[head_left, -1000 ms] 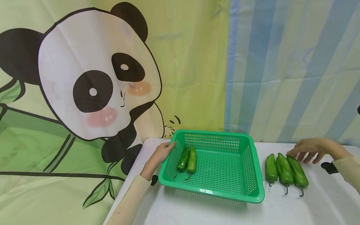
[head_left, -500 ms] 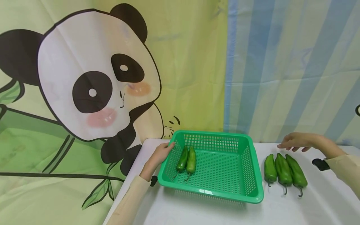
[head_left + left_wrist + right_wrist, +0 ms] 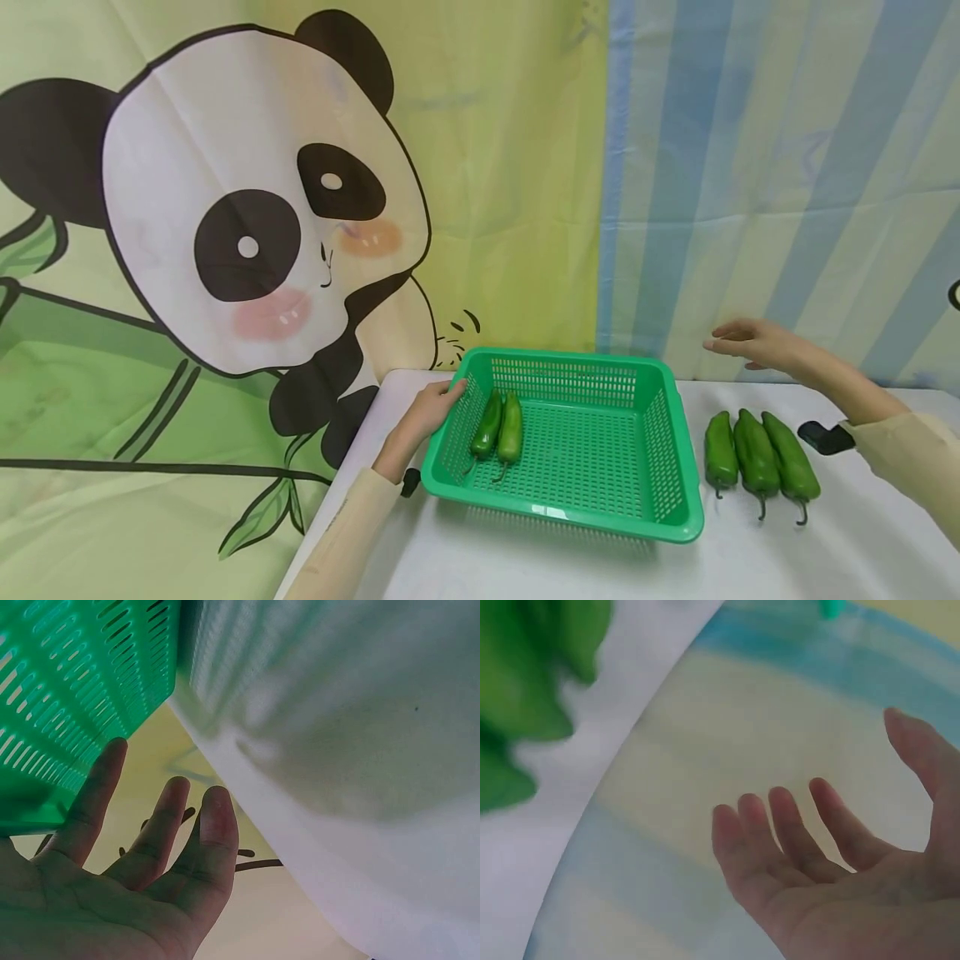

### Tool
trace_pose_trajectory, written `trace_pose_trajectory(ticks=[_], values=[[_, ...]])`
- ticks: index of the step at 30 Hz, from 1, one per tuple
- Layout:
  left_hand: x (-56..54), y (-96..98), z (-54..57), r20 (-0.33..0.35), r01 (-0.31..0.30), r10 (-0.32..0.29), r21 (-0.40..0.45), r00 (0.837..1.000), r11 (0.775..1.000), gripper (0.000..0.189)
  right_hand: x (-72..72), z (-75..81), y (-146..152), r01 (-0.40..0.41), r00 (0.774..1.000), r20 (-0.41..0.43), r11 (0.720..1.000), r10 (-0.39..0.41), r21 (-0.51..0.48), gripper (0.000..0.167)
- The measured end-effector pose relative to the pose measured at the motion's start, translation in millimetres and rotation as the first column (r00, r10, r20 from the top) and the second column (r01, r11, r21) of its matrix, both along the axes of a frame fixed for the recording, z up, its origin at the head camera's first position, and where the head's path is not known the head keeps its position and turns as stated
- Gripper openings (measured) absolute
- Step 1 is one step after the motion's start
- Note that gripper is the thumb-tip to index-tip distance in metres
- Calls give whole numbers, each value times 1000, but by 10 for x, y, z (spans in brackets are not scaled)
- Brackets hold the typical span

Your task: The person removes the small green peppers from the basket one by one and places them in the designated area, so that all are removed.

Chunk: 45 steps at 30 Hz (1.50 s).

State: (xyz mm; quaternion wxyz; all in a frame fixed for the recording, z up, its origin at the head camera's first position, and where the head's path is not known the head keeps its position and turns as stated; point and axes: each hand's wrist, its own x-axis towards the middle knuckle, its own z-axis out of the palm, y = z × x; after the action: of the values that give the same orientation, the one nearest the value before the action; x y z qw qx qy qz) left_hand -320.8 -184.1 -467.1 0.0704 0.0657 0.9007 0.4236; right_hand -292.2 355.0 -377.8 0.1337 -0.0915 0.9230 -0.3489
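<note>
Panda backdrop [image 3: 300, 242] hangs behind my white table [image 3: 517, 571]. My left hand [image 3: 427, 410] holds the basket [image 3: 555, 510] by its left rim, thumb over the edge, fingers nearly straight outside the wall. Inside, toward that side, two peppers [image 3: 511, 429] lie side by side. Right of the basket, three more peppers [image 3: 757, 454] lie on the table; I judge the work part done, these three left. Beyond them my right hand [image 3: 761, 343] hovers, fingers loosely spread, holding nothing.
</note>
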Motion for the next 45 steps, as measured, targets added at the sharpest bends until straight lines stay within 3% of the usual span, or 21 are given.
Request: trace_pose_trajectory(ticks=[6,14,23,30,38,45], values=[[-3,-11,-2,-4,-1,1,-3,1000,1000,52,24,120,-326,-34,999,12,993,36,-110,72],[-4,-11,-4,5,4,-4,13,1000,1000,52,64,147,-750,-71,997,4,980,73,-186,69],[7,-8,15,7,2,-2,24,1000,1000,53,43,112,-1160,-118,979,125,954,158,-276,68],[-2,-14,-6,2,2,-2,13,1000,1000,53,-2,31,-1546,-155,969,153,960,194,-233,62],[20,-24,28,-4,-1,1,-9,1000,1000,54,-184,57,-2042,-197,956,176,958,234,-207,58],[27,-8,37,-4,5,-5,-6,1000,1000,51,-302,-119,-2513,-181,954,222,977,203,-113,58]])
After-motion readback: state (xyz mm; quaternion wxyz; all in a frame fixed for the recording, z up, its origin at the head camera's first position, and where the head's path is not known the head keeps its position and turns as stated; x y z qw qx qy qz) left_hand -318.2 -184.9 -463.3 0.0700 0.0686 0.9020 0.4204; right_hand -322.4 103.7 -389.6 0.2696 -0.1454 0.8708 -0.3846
